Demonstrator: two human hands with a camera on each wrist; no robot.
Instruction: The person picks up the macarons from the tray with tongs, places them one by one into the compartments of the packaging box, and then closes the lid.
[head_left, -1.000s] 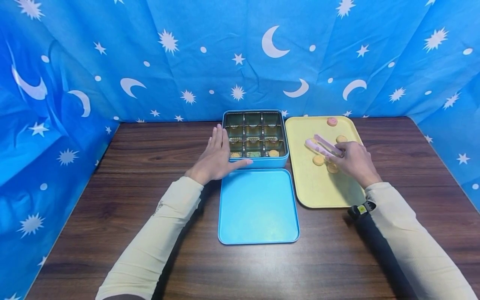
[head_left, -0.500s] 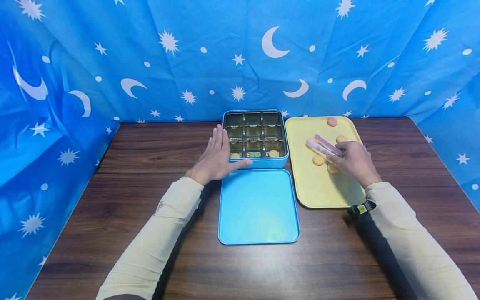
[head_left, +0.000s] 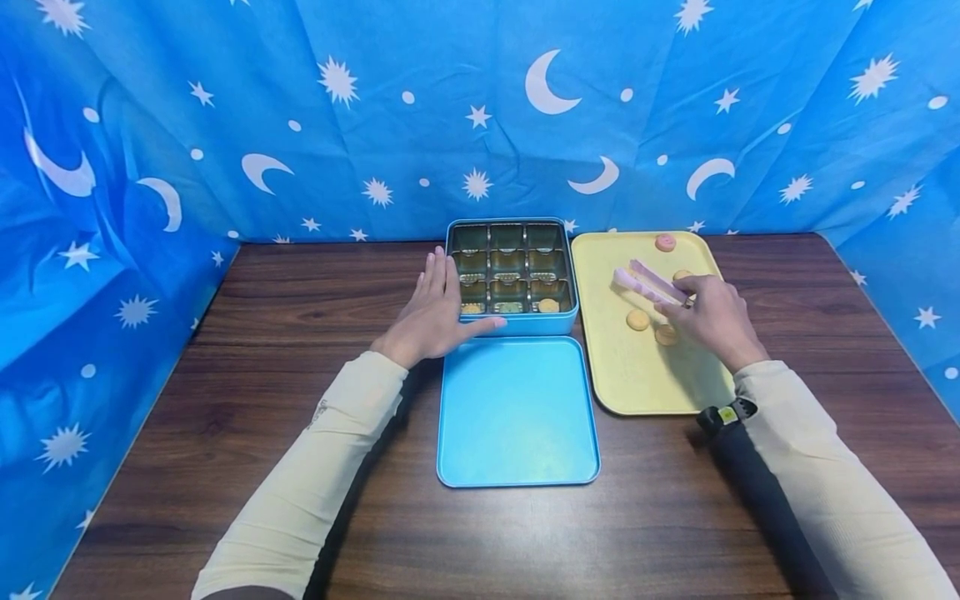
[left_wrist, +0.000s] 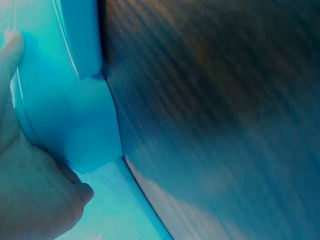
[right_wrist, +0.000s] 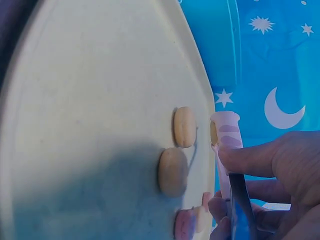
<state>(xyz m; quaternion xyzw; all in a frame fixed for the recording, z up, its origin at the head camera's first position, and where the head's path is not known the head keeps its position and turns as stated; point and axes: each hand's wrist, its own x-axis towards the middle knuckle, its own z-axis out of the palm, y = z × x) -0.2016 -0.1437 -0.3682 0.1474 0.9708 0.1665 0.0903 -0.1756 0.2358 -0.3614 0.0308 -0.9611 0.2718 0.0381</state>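
My left hand (head_left: 431,317) lies with straight fingers along the left side of a blue tin (head_left: 540,323), its thumb across the front wall. A divided gold insert (head_left: 507,265) fills the tin, with small cookies in its front compartments, including a round tan cookie (head_left: 549,306) at the right. My right hand (head_left: 712,317) grips metal tongs with pink patterned tips (head_left: 633,283) over the yellow tray (head_left: 622,383). In the right wrist view, a tan cookie edge (right_wrist: 214,132) shows by the tong tip; cannot tell whether the tongs pinch it.
Macaron-like cookies lie on the tray, among them a tan one (right_wrist: 185,127), another tan one (right_wrist: 172,172) and a pink one (head_left: 665,242). A blue lid (head_left: 517,417) lies before the tin on the wooden table (head_left: 300,500). A blue star-patterned cloth (head_left: 450,100) hangs behind.
My right hand and the tongs have shifted slightly up and to the right in the head view. The left hand stays at the tin.
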